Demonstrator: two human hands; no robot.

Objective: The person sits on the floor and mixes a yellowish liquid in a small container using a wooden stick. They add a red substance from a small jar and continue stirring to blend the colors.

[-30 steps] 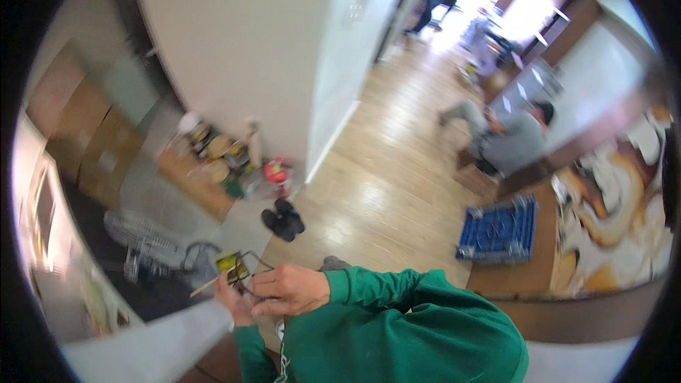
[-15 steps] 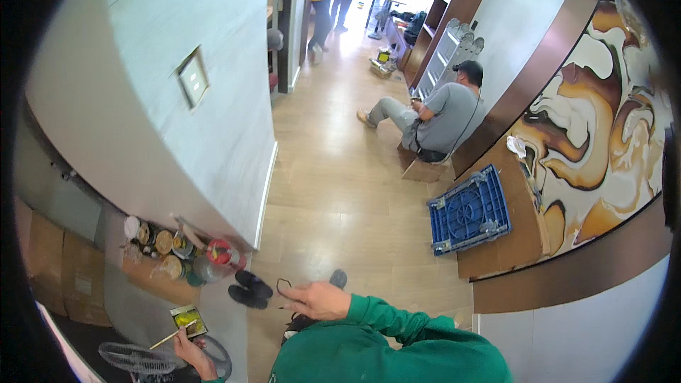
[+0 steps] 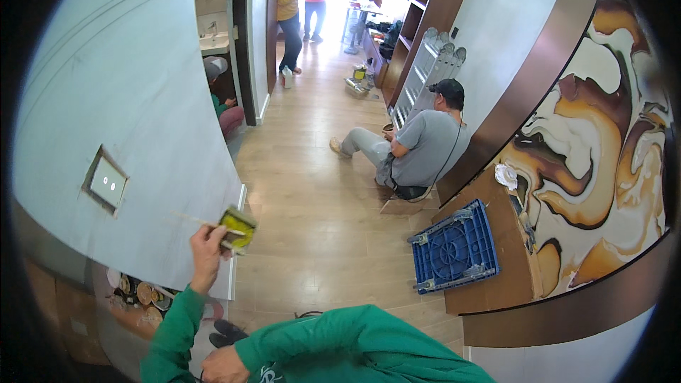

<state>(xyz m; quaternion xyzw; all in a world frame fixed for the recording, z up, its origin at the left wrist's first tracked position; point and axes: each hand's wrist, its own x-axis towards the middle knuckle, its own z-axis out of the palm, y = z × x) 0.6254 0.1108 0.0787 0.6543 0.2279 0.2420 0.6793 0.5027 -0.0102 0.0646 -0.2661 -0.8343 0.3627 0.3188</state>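
Note:
My left hand (image 3: 206,252) is raised in front of the pale wall, its fingers closed around a small square tin (image 3: 238,230), yellow-green inside. A thin pale stick (image 3: 190,218) crosses the tin's opening and juts out past my fingers to the left; its other end is blurred. Low in the picture, close to my body, my right hand (image 3: 223,366) is closed with its back showing. A bit of something dark shows beside its fingers, too little to make out. Green sleeves cover both my arms.
A person in grey (image 3: 429,145) sits on a low box at the right, beside a folded ladder (image 3: 425,74). Nearer lies a blue plastic dolly (image 3: 454,247) against a brown board. Jars (image 3: 145,292) stand lower left. Another person (image 3: 220,96) crouches in the left doorway; two stand far back.
My left hand has risen from the lower left with the tin and stick. My right hand has drawn back toward my body, down and left. The view has shifted, and the crouching person now shows.

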